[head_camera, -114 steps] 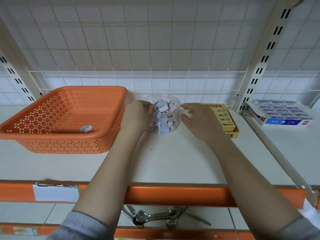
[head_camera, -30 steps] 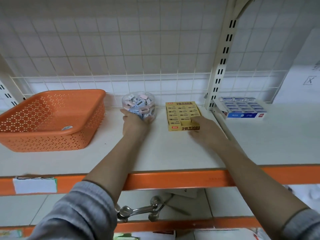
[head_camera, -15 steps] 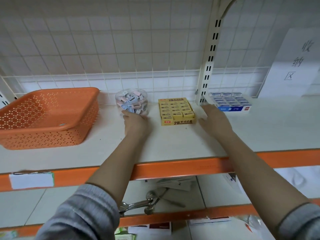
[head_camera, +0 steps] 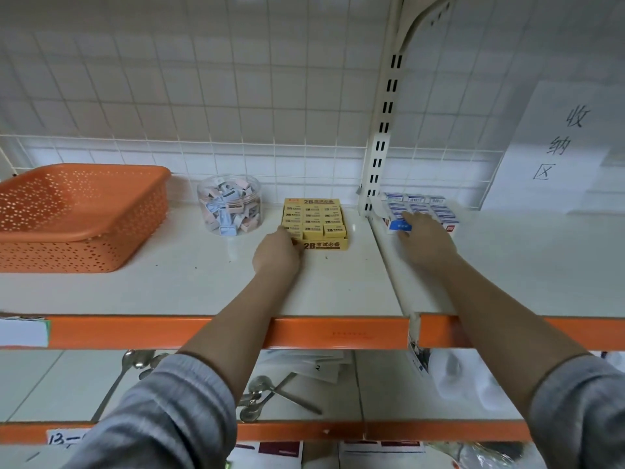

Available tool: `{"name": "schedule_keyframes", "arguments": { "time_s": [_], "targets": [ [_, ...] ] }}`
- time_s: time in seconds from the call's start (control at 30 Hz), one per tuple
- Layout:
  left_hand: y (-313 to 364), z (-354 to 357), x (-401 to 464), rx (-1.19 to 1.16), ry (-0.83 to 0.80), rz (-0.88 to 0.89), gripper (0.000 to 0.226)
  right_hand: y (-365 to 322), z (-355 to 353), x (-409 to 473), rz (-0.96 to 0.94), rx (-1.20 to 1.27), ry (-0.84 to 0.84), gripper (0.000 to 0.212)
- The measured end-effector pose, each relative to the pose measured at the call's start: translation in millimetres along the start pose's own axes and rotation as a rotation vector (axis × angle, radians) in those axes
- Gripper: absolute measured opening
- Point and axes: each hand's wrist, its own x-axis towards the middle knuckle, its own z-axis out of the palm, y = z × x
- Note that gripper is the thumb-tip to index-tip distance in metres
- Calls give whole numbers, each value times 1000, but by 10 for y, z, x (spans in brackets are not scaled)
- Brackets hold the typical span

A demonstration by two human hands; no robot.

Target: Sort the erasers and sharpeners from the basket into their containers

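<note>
Left hand (head_camera: pixel 275 253): fingers curled against yellow eraser box (head_camera: pixel 315 225), front-left corner, box extending right. Right hand (head_camera: pixel 424 240): fingers extended flat onto blue eraser box (head_camera: pixel 419 209), directly ahead.

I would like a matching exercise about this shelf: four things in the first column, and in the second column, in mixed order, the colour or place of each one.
Things:
1. basket
2. round jar
3. 2B eraser box
4. blue and white eraser box

Descriptions:
A. yellow, left hand at its front corner
B. clear, full of small pieces
C. orange, at the far left
D. right of the upright post, under the right hand

Pairs: 1-C, 2-B, 3-A, 4-D
</note>
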Motion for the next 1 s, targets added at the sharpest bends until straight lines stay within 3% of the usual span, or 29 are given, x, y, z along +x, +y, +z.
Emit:
{"name": "schedule_keyframes", "arguments": {
  "time_s": [0.17,0.5,0.8,0.93,1.0],
  "targets": [
    [94,19,-9,111,45,-73,24,24,22,9,-5,-4,2,42],
    [160,-87,-66,207,42,-44,4,-63,70,29,26,-6,1,47],
    [55,-82,-37,95,22,-21,18,-174,89,-43,23,10,-16,61],
    [-44,-165,24,15,-87,-29,19,-332,94,-133,-9,36,-12,60],
    [-126,-219,41,-25,-138,-80,31,-454,100,-207,-38,32,-8,63]
  ]
}}
